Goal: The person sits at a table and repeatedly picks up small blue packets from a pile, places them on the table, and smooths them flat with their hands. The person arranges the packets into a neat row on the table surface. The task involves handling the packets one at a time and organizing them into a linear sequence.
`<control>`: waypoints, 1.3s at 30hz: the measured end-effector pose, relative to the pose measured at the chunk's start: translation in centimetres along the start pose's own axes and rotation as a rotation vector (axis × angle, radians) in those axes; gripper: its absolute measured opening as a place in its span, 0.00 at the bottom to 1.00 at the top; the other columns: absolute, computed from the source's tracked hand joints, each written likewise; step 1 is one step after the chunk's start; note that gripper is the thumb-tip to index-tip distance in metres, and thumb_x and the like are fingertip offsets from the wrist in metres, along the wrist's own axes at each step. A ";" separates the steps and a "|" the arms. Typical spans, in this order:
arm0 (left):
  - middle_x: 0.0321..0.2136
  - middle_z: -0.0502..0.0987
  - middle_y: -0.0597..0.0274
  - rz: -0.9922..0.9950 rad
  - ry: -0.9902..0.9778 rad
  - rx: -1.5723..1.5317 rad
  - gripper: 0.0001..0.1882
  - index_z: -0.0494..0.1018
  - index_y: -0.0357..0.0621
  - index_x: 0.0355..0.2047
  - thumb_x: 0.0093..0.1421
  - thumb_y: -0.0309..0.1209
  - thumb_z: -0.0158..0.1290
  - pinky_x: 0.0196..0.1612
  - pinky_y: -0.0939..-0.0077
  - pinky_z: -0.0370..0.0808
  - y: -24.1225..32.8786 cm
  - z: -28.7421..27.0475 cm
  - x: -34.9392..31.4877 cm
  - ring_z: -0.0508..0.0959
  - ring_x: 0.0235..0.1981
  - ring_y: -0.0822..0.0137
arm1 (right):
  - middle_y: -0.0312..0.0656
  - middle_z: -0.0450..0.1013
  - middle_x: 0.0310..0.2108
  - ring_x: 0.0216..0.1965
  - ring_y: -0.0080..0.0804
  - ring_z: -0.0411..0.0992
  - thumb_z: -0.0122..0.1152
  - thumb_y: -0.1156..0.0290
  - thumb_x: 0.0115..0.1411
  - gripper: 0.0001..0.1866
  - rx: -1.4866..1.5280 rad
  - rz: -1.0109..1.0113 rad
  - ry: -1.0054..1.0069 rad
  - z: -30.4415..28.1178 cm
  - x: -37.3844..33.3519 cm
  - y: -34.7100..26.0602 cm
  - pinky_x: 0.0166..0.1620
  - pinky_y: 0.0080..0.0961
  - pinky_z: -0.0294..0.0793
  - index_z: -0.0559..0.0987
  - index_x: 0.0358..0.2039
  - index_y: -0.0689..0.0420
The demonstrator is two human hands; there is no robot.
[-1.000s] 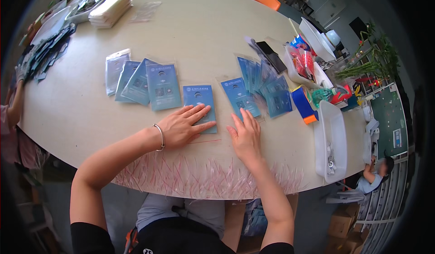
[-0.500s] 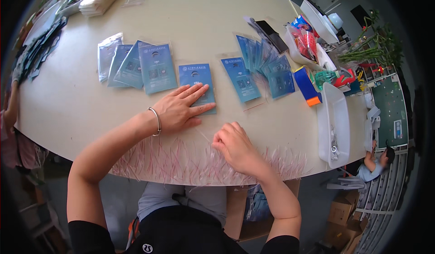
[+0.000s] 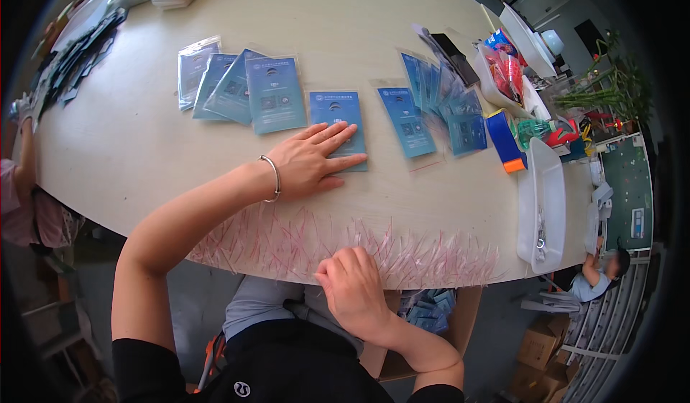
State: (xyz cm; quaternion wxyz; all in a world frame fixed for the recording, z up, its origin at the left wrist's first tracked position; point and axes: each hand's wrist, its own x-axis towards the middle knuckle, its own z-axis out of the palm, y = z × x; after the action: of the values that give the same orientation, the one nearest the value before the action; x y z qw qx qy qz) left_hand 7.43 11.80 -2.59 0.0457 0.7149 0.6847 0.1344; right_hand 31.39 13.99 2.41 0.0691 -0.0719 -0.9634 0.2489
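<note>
My left hand, with a thin bangle on the wrist, lies flat with spread fingers on a blue card in a clear sleeve. My right hand is curled at the table's near edge, its fingers pinched on the row of thin pink strips stuck along that edge; whether it holds one I cannot tell. To the right lies a single blue sleeved card, with a fanned pile of similar cards beyond it. Another overlapping pile of blue cards lies to the left.
A long white tray sits at the right edge, a blue and orange box beside it, and white bins with red items behind. Dark packets line the far left. Another person's arm shows at left; cardboard boxes stand below.
My right hand has drawn back from the table top to the near edge and curled over the pink strips. My left hand stays flat on the blue card.
</note>
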 end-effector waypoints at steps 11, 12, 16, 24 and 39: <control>0.69 0.47 0.48 0.008 0.002 0.016 0.31 0.53 0.59 0.68 0.67 0.47 0.43 0.70 0.56 0.46 -0.1 0.1 -0.2 0.47 0.70 0.51 | 0.43 0.70 0.32 0.37 0.43 0.69 0.61 0.79 0.53 0.04 0.340 0.224 -0.060 -3.8 1.7 0.8 0.41 0.32 0.70 0.80 0.31 0.60; 0.69 0.47 0.49 0.003 -0.005 0.015 0.32 0.51 0.57 0.69 0.66 0.47 0.44 0.70 0.57 0.46 -0.1 0.1 -0.3 0.47 0.70 0.52 | 0.43 0.70 0.32 0.37 0.42 0.69 0.62 0.79 0.52 0.05 0.331 0.237 -0.003 -4.2 2.2 1.4 0.40 0.32 0.70 0.80 0.32 0.61; 0.69 0.47 0.51 -0.007 0.008 -0.003 0.36 0.47 0.49 0.69 0.66 0.47 0.43 0.70 0.58 0.46 -0.3 0.3 -0.1 0.48 0.70 0.55 | 0.43 0.70 0.34 0.38 0.39 0.70 0.64 0.81 0.50 0.12 0.188 0.385 0.276 -5.1 5.1 5.7 0.41 0.32 0.70 0.79 0.37 0.60; 0.68 0.51 0.53 0.016 0.035 -0.076 0.32 0.54 0.47 0.66 0.63 0.37 0.49 0.69 0.58 0.50 -0.4 0.2 0.1 0.52 0.69 0.56 | 0.38 0.67 0.35 0.38 0.35 0.68 0.71 0.77 0.44 0.18 0.196 0.025 0.244 -2.7 8.6 12.6 0.44 0.31 0.69 0.80 0.39 0.54; 0.66 0.56 0.49 0.066 0.078 -0.245 0.14 0.69 0.45 0.42 0.56 0.30 0.56 0.68 0.56 0.52 -0.9 -1.1 -1.2 0.54 0.68 0.52 | 0.35 0.69 0.29 0.37 0.36 0.67 0.70 0.73 0.47 0.05 0.103 -0.032 0.293 -1.5 7.8 13.3 0.42 0.32 0.66 0.81 0.25 0.55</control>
State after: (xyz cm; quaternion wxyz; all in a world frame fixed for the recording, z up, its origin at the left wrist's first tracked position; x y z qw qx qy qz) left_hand 6.22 10.51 -1.90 0.1015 0.7205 0.6403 0.2462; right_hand 25.39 27.51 -2.03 0.2164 -0.0886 -0.9299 0.2839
